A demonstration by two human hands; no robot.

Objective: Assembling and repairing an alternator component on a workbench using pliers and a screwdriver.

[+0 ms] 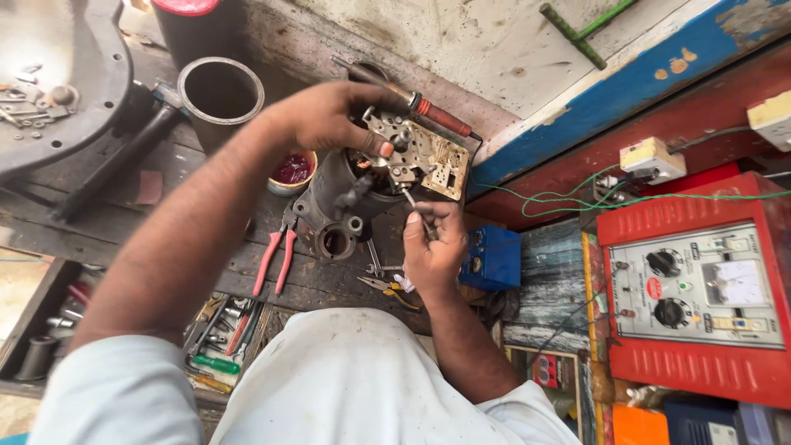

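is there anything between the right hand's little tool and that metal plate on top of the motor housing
Nothing visible. The right hand holds a thin tool whose tip already reaches the metal plate, which the left hand steadies on the motor housing. Red-handled pliers lie off to the side.

white-faced red meter panel, far right

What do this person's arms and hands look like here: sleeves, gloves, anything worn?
Both hands are bare, with no gloves. The left hand and right hand show no rings, watch or wristband. The forearms are uncovered. Short, pale, whitish sleeves end above the elbows, part of a plain light shirt without visible markings. There are dark smudges on the fingers.
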